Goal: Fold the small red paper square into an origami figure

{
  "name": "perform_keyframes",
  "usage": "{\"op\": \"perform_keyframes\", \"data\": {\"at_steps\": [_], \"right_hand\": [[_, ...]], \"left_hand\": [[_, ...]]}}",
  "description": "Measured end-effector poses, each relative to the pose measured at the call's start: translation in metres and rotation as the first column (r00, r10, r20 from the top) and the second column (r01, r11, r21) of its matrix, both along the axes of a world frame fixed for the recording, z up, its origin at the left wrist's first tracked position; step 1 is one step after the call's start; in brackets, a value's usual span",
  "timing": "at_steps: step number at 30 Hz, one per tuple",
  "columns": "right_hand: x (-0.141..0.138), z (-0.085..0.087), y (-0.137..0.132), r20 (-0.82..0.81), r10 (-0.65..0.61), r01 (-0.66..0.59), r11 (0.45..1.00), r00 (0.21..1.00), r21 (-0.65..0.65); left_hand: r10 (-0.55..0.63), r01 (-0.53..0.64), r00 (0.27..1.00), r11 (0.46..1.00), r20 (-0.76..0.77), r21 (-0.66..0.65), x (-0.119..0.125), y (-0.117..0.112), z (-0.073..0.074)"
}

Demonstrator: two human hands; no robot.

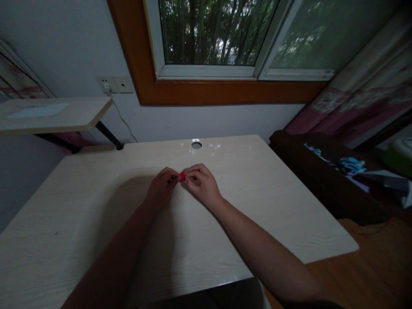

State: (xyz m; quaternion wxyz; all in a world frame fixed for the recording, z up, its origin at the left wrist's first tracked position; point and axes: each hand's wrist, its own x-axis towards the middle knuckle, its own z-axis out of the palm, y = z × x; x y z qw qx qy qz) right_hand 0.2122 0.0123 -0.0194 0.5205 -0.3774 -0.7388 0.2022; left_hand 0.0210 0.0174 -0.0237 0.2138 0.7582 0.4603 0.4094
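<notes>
Across the near edge of the pale wood-grain desk [283,214], my bare forearms [260,240] angle inward to one working spot. Left hand [161,189]: thumb and forefinger drawn together, pinching the left side of a small red piece [182,177]. Right hand [206,186]: thumb and fingertips likewise closed down, gripping its right side. Position: piece between my fingertips, short of the round cable hole [196,145]; contact with the desktop, cannot tell. Handling note (judgement): keep both pinches light and level, rest the wrists, let one hand steady while the other makes small adjustments; easing a thumb back would expose more surface to check. Orientation: only a short red patch shows, ends covered, so long axis undetermined; the line between my two grips runs left to right, roughly parallel to the desk's far edge. No front or tip distinguishable, so which way it points stays unrecorded. Farther off: wall socket [115,85] with a plugged-in cable [124,122], then the sliding window [212,34].
</notes>
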Motion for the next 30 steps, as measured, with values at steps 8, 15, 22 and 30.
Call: {"op": "perform_keyframes", "data": {"at_steps": [8, 15, 22, 30], "right_hand": [[0.0014, -0.0006, -0.0002, -0.087, 0.005, -0.01, 0.998, 0.996, -0.066], [0.0016, -0.0026, -0.0001, -0.014, 0.111, -0.112, 0.986, 0.994, -0.123], [0.0023, 0.0017, -0.0019, -0.009, 0.134, -0.134, 0.985, 0.991, -0.11], [0.0024, 0.0048, -0.0029, -0.013, 0.137, -0.137, 0.984, 0.991, -0.114]], "left_hand": [[0.041, -0.04, 0.997, 0.999, 0.063, -0.021, -0.002, 0.0017, 0.0016], [-0.012, 0.011, 0.998, 1.0, 0.06, 0.003, 0.0011, -0.0015, 0.0035], [-0.046, 0.043, 0.997, 0.997, 0.056, 0.066, 0.0013, -0.0025, 0.0042], [-0.045, 0.041, 0.995, 0.998, 0.085, 0.045, 0.0026, -0.0039, 0.0038]]}}
